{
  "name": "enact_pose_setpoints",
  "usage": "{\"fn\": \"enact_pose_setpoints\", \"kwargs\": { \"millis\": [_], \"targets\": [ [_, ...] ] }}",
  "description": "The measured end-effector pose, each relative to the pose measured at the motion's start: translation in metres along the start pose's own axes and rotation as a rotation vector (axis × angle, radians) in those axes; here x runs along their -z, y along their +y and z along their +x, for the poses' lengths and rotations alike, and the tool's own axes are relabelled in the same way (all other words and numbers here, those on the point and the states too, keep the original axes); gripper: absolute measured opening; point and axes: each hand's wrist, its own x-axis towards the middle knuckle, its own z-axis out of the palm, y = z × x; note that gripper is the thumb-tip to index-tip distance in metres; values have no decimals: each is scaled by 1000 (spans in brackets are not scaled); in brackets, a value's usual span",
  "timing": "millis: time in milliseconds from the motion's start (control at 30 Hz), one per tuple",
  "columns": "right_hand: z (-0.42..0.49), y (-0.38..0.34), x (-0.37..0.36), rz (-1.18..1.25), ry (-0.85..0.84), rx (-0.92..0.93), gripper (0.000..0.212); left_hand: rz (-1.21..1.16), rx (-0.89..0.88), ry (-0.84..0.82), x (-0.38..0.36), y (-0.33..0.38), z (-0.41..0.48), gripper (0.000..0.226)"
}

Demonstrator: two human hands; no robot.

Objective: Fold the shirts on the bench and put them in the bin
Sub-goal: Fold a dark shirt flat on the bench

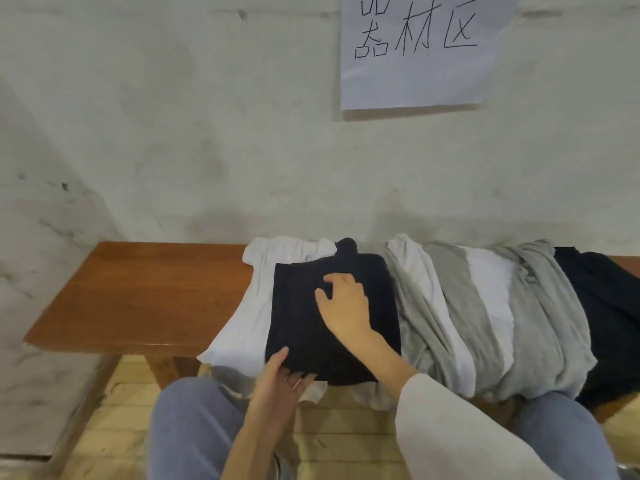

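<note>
A black shirt (304,317) lies folded on the brown counter (138,292). It sits on top of a white shirt (242,320), which is spread flat under it and hangs a bit over the near edge.

The left hand (280,386) is at the near edge of the black shirt. Its thumb is on top and its fingers are tucked under, so its grip is closed on that edge. The right hand (346,306) rests on the middle of the black shirt. Its fingers are spread apart and it holds nothing.

Just to the right lies a pile of grey shirts (540,323) and white ones, all crumpled. A dark shirt (609,306) lies at the far right end of the pile.

The left part of the counter is bare wood. A paper sign (415,50) with black writing hangs on the wall behind. The person's knees (187,427) in blue trousers are in front of the counter.
</note>
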Motion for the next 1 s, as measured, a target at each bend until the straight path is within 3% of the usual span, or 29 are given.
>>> {"fn": "enact_pose_setpoints", "kwargs": {
  "millis": [67,167,333,533,633,733,833,933,1000],
  "targets": [
    [31,7,11,-140,65,55,39,168,-36,77,-7,9,4,24],
    [67,2,15,-225,-4,149,36,532,-138,162,-18,24,11,23],
    [88,-5,0,-392,-46,203,24,1089,-355,225,-28,29,28,35],
    [87,-12,-16,-150,259,297,23,1016,-545,405,-15,25,17,28],
    [89,-17,-28,-201,150,348,25,1028,-528,416,-2,24,18,26],
    [89,-10,-35,-290,13,287,30,1033,-463,329,4,26,19,25],
    [79,4,-24,-219,155,302,34,997,-466,346,3,29,16,42],
    [54,28,-4,-269,210,273,43,1180,-664,488,-10,36,19,49],
    [35,52,-1,-362,122,212,54,1399,-837,429,-24,37,32,45]
  ]
}}
